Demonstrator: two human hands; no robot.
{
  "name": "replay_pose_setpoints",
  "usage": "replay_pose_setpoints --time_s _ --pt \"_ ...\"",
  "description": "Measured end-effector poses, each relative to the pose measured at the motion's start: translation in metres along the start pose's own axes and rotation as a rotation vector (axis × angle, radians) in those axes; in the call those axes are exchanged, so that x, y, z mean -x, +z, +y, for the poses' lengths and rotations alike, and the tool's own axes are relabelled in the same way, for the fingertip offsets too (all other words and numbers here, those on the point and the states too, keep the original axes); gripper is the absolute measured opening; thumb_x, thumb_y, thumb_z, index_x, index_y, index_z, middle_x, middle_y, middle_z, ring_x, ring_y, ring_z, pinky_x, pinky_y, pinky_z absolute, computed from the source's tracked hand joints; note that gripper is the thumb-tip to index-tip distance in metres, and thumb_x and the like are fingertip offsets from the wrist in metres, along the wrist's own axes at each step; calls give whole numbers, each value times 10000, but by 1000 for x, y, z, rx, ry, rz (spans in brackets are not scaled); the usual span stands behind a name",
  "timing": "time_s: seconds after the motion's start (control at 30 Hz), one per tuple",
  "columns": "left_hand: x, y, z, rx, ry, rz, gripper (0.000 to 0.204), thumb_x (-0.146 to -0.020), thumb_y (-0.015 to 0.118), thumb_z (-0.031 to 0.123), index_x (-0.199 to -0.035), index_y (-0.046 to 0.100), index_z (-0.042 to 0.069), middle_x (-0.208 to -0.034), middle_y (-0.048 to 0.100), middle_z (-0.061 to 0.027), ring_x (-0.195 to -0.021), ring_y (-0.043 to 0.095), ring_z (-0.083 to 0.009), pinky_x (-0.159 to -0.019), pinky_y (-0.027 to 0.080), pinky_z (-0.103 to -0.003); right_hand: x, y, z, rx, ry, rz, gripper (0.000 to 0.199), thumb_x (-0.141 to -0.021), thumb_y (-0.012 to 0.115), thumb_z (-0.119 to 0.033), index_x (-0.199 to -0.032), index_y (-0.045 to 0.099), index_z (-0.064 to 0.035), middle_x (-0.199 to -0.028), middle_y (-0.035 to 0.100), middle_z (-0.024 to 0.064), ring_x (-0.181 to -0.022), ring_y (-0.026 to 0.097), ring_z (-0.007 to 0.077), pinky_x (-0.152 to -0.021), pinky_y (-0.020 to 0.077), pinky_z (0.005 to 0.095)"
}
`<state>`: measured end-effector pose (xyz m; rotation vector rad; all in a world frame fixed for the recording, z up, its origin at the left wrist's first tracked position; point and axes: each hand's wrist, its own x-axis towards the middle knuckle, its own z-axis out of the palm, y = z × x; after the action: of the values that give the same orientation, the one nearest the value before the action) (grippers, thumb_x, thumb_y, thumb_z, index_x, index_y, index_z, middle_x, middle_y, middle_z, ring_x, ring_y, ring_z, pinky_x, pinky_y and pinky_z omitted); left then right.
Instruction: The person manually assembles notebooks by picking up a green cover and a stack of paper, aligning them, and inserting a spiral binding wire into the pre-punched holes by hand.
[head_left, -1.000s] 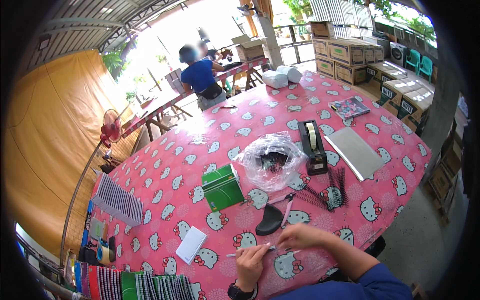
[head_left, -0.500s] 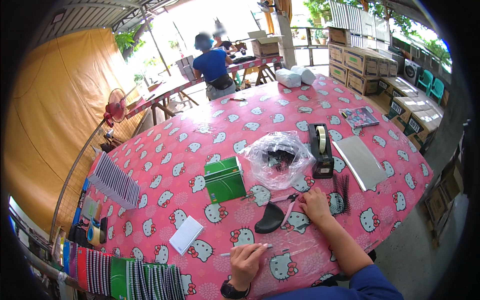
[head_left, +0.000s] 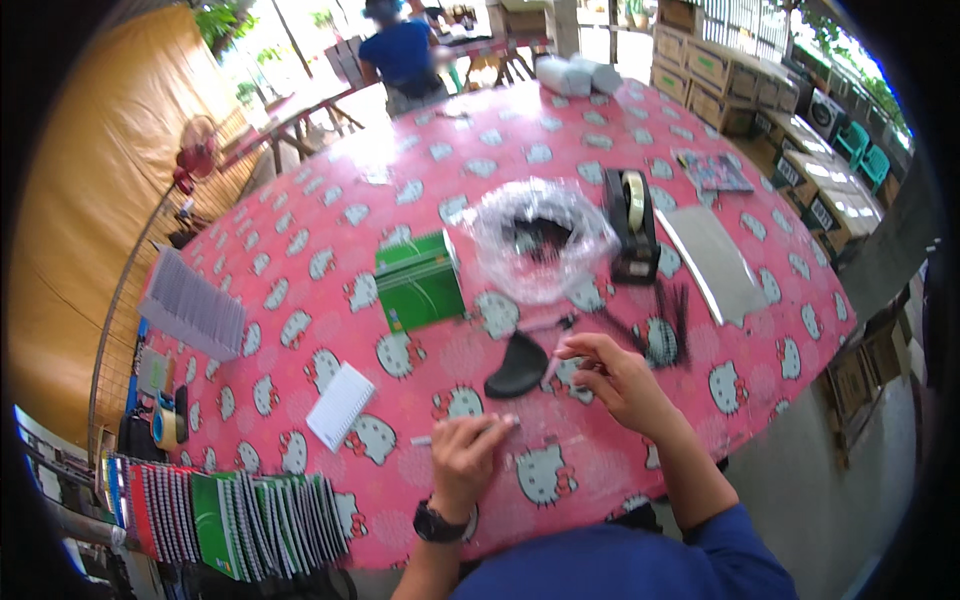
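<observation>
My left hand (head_left: 466, 458), with a dark watch on its wrist, is closed around a thin pale pen-like stick (head_left: 422, 441) just above the pink table cover. My right hand (head_left: 622, 385) hovers to the right, fingers bent, thumb and forefinger apart, with nothing visible between them. Close beyond its fingertips lie pink-handled pliers (head_left: 551, 362), partly behind the hand. A black curved pouch-like piece (head_left: 518, 366) rests beside them. Black wire spiral bindings (head_left: 676, 325) are right of my right hand. A small white spiral notepad (head_left: 340, 405) lies left of my left hand.
Green notebooks (head_left: 420, 285) stand mid-table beside a clear plastic bag (head_left: 540, 240) of black coils. Beyond are a tape dispenser (head_left: 632, 230) and a clear-covered sheet stack (head_left: 715, 265). Spiral notebooks (head_left: 230, 520) line the near left edge; another stack (head_left: 195, 305) stands farther up. A person (head_left: 400, 60) works behind.
My right hand has lifted off the table near the pliers and moved slightly left, its fingers now bent. The left hand keeps the stick. The whole view has tilted downward.
</observation>
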<state>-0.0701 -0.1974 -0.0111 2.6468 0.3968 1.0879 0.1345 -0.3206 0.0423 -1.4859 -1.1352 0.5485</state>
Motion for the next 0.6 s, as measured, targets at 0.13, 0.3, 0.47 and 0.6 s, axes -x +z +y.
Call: replay_pose_setpoints --time_s 0.13,0.3,0.47,0.6 --pt "1 6 5 52 -184 58 266 -763 653 38 -1019 677 105 -870 628 -40 -779 578 -215 -720 402 -345 11 16 20 -28 55 -163 216 -779 699 8 -983 632 -10 -955 670 71 -787 637 111 -700 515 250" --pt "-2 6 5 70 -190 54 245 -739 707 67 -981 663 75 -851 621 -47 -797 570 -217 -725 400 -348 7 25 28 93 -33 -171 181 -771 708 -18 -945 659 -26 -852 636 70 -748 622 150 -666 500 271" --pt "-1 4 4 53 -162 39 182 -722 724 59 -899 689 82 -812 620 -28 -774 558 -193 -695 405 -319 2 39 29 122 -140 -200 162 -788 691 -46 -944 655 -20 -871 614 80 -791 610 200 -700 488 307" --pt "1 5 1 55 -121 56 180 -718 718 48 -893 691 84 -801 615 -24 -760 556 -191 -685 401 -317 -3 45 30 72 -99 -239 162 -781 695 -42 -938 660 -26 -855 604 77 -776 603 202 -690 482 314"
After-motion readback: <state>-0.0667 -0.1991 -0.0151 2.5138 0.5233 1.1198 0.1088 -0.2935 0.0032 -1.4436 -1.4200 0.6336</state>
